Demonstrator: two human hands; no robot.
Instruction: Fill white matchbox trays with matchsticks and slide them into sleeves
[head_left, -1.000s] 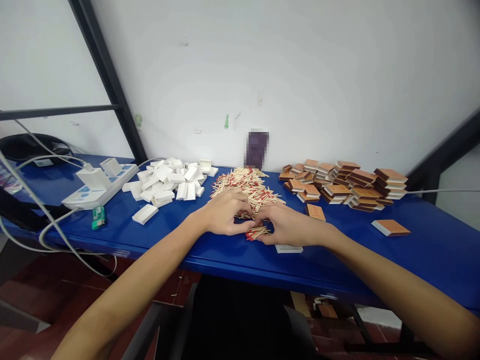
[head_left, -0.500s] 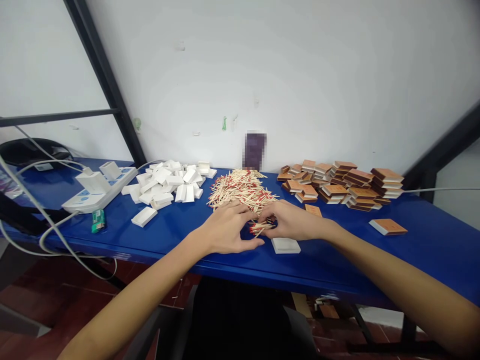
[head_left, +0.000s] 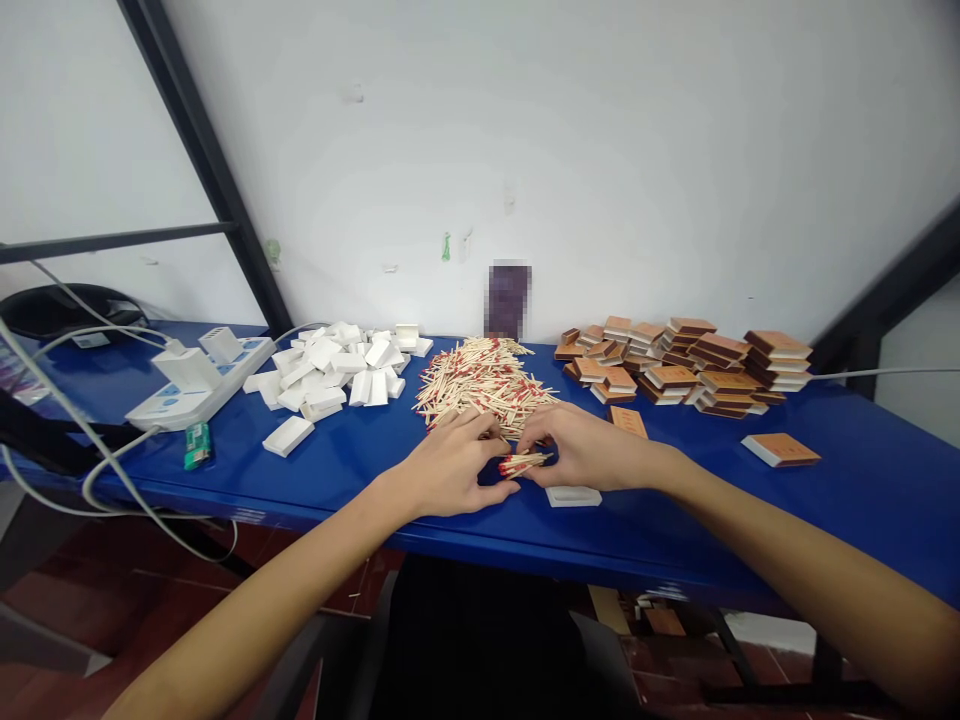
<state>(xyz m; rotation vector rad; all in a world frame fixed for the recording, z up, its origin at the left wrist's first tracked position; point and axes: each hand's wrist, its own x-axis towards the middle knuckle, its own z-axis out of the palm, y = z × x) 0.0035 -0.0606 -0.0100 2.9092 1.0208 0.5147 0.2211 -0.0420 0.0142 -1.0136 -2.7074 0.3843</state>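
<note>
A small bunch of red-tipped matches [head_left: 522, 463] is pinched between the fingers of my right hand [head_left: 585, 448], just above the blue table [head_left: 862, 500]. My left hand [head_left: 454, 465] is beside it, its fingers curled and touching the red tips of the bunch. Right behind both hands lies the big pile of loose matches [head_left: 484, 378]. A white inner tray [head_left: 573, 495] lies flat on the table below my right hand.
A heap of white trays [head_left: 337, 370] lies at the left, with one apart [head_left: 289, 435]. Stacks of brown matchboxes [head_left: 690, 368] stand at the right, one box apart [head_left: 781, 450]. A power strip [head_left: 196, 375], cables and a green lighter [head_left: 196, 445] are at the far left.
My hands have lifted the small bunch of matches off the table edge and turned it between the fingers. The white tray below my right hand has come into view.
</note>
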